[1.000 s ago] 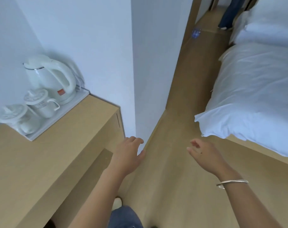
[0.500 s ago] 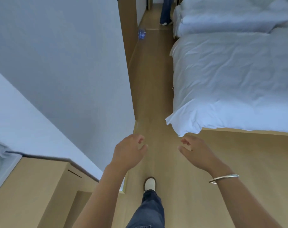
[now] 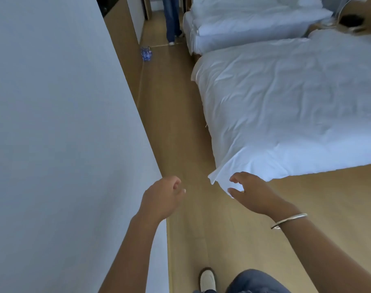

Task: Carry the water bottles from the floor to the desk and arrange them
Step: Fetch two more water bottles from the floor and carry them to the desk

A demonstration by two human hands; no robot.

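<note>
Wood floor (image 3: 180,123); left hand (image 3: 161,198), right hand (image 3: 252,193) grips loosely apart, empty; bottles (image 3: 146,53), apparently wrapped, far ahead.

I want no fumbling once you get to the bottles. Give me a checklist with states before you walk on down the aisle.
1. Both hands free to carry: ok. The left hand and right hand are open and hold nothing.
2. Bottles located: ok. A blue pack of water bottles lies on the floor by the wall at the far end.
3. Aisle between wall and bed free of things to trip on: ok.
4. Space around the pack: not ok. Another person's legs stand just beyond it.
5. Number of bottles in the pack: cannot tell, too small.
6. Room on the desk: cannot tell, out of view.
</note>
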